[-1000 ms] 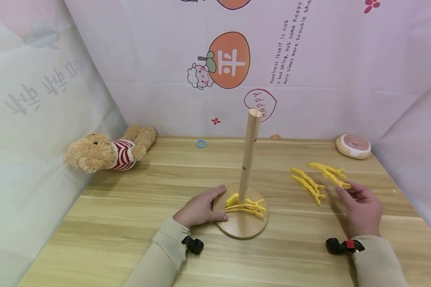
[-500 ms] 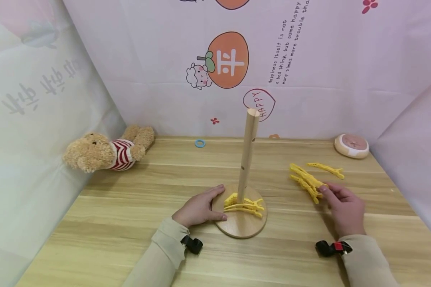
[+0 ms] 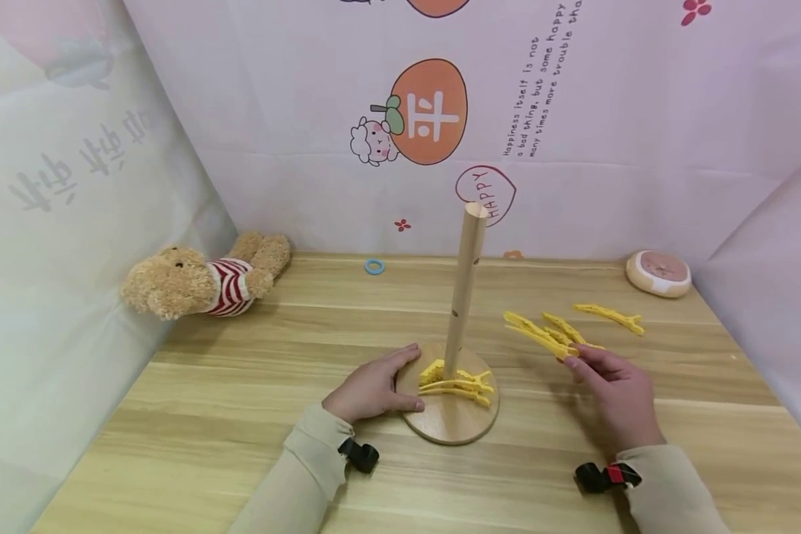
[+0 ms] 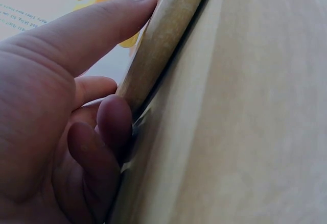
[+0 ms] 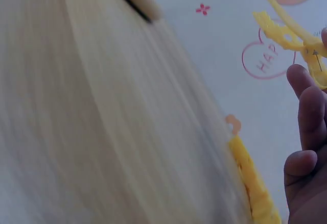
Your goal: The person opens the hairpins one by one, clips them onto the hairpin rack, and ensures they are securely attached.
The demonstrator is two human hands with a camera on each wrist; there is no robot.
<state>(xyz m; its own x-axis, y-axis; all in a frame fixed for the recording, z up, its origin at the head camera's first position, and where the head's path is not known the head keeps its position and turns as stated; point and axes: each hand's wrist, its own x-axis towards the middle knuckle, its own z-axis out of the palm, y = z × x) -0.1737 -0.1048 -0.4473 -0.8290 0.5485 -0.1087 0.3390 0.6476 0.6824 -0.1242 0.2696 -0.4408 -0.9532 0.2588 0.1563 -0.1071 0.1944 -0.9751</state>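
Note:
A wooden stand with an upright post (image 3: 466,289) rises from a round base (image 3: 449,429). My left hand (image 3: 371,389) holds the base's left edge, its thumb over the rim (image 4: 163,40) in the left wrist view. Yellow hair clips (image 3: 457,386) lie on the base around the foot of the post. To the right, my right hand (image 3: 617,393) pinches a yellow hair clip (image 3: 534,334) by its tail end, and the clip's two arms stand apart in the right wrist view. Behind it lies another yellow clip (image 3: 562,323), partly covered. One more clip (image 3: 607,317) lies farther right.
A teddy bear (image 3: 230,285) in a striped shirt lies at the back left. Near the back edge are a blue ring (image 3: 374,267) and, in the right corner, a round beige-and-pink object (image 3: 658,273). Printed cloth (image 3: 294,193) walls in the wooden table (image 3: 193,437).
My right hand has picked up a yellow clip from the right-hand pair and carried it left toward the stand. The left hand and the stand have stayed put.

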